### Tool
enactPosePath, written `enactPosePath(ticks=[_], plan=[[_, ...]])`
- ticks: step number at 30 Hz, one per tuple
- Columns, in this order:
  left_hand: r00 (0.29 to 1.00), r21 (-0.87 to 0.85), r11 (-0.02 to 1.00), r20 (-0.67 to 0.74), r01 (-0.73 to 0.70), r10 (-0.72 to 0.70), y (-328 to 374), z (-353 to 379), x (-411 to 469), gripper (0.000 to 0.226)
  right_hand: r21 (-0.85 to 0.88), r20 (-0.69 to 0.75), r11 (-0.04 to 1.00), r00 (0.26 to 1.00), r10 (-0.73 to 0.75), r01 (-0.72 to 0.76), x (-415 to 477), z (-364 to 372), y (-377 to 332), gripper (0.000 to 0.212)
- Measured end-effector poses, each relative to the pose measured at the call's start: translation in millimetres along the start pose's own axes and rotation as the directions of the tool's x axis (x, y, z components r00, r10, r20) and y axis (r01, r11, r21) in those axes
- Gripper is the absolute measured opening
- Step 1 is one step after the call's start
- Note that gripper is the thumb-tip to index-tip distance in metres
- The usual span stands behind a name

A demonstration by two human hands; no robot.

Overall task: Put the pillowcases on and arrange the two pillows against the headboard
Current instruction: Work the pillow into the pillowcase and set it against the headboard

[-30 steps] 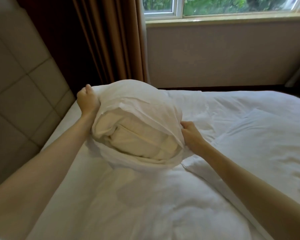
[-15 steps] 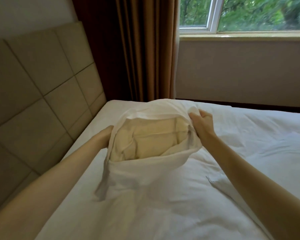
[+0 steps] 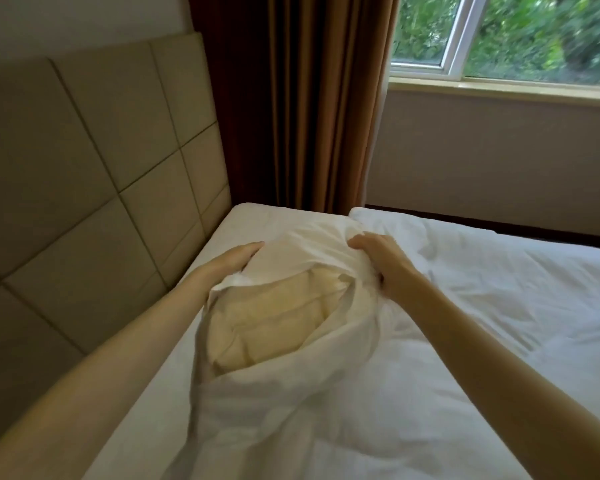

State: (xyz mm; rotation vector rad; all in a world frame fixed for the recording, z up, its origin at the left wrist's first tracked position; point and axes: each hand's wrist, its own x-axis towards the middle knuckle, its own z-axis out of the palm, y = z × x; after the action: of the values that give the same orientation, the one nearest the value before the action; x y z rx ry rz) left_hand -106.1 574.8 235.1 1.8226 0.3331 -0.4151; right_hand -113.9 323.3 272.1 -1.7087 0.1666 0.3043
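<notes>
A cream pillow (image 3: 267, 323) lies partly inside a white pillowcase (image 3: 305, 247) on the bed, its near end showing through the open mouth. My left hand (image 3: 234, 259) presses flat against the left side of the pillowcase, fingers together. My right hand (image 3: 378, 261) clutches a bunch of the pillowcase cloth at the upper right of the opening. The loose mouth of the pillowcase trails toward me over the sheet. A second pillow does not show in this view.
The beige padded headboard (image 3: 84, 188) runs along the left. The bed's white sheet (image 3: 499, 306) spreads to the right and front. Brown curtains (image 3: 309, 98) hang at the far corner, beside a window (image 3: 499, 36) over a wall ledge.
The pillow has gone down from a raised bundle onto the bed and nearer the headboard. My left hand slid to its left side; my right hand moved up to the top of the opening.
</notes>
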Motion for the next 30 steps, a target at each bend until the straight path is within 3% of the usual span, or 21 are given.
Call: enactPosePath(ticks=[4, 7, 9, 11, 12, 13, 15, 17, 19, 22, 25, 27, 30], plan=[[0.996, -0.042, 0.997, 0.060, 0.061, -0.059, -27.9, -50.3, -2.3, 0.026, 0.065, 0.229, 0.997, 0.973, 0.012, -0.028, 9.5, 73.3, 8.6, 0.018], [0.994, -0.029, 0.995, 0.035, 0.100, -0.099, -54.0, -82.7, 3.6, 0.044, -0.137, 0.243, 0.973, 0.958, -0.149, 0.186, 18.7, 129.4, 38.2, 0.025], [0.988, 0.002, 0.988, -0.018, 0.152, -0.152, -73.7, -99.7, 6.1, 0.050, -0.420, 0.353, 0.806, 0.893, -0.278, 0.417, 24.4, 156.8, 68.2, 0.042], [0.969, 0.047, 0.970, -0.072, 0.239, -0.235, -95.6, -109.7, 5.3, 0.051, -0.640, 0.555, 0.431, 0.770, -0.314, 0.637, 28.6, 167.1, 99.5, 0.049], [0.959, 0.071, 0.958, -0.090, 0.277, -0.271, -107.2, -113.4, 3.5, 0.049, -0.688, 0.617, 0.261, 0.735, -0.281, 0.677, 32.5, 165.9, 113.6, 0.051], [0.950, 0.088, 0.949, -0.099, 0.304, -0.295, -118.5, -116.7, 3.1, 0.045, -0.730, 0.627, 0.163, 0.745, -0.228, 0.664, 38.3, 161.6, 124.2, 0.055], [0.948, 0.101, 0.944, -0.082, 0.314, -0.306, -138.7, -117.1, 2.3, 0.028, -0.821, 0.552, 0.106, 0.827, -0.111, 0.562, 47.9, 146.9, 141.1, 0.066], [0.965, 0.210, 0.941, -0.063, 0.264, -0.256, -156.5, -109.9, 6.3, 0.030, -0.863, 0.497, 0.059, 0.864, -0.081, 0.502, 53.1, 132.7, 153.9, 0.076], [0.981, 0.393, 0.899, -0.087, 0.196, -0.175, -170.0, -98.2, 16.4, 0.048, -0.888, 0.441, 0.101, 0.893, -0.093, 0.449, 55.7, 128.2, 161.1, 0.080], [0.993, 0.599, 0.793, -0.104, 0.112, -0.062, -171.4, -76.9, 30.1, 0.081, -0.900, 0.303, 0.296, 0.947, -0.107, 0.321, 63.6, 133.4, 161.1, 0.075], [0.998, 0.722, 0.691, -0.017, -0.034, 0.066, -169.0, -60.3, 45.6, 0.106, -0.884, 0.279, 0.354, 0.952, -0.121, 0.305, 71.2, 133.7, 161.9, 0.076], [0.994, 0.773, 0.631, -0.011, -0.060, 0.109, -170.5, -48.8, 56.8, 0.108, -0.876, 0.268, 0.378, 0.954, -0.135, 0.300, 75.2, 132.1, 165.2, 0.077], [0.978, 0.843, 0.538, -0.102, -0.012, 0.183, -169.5, -33.5, 69.6, 0.086, -0.865, 0.232, 0.422, 0.962, -0.145, 0.272, 79.3, 128.1, 171.7, 0.077]])
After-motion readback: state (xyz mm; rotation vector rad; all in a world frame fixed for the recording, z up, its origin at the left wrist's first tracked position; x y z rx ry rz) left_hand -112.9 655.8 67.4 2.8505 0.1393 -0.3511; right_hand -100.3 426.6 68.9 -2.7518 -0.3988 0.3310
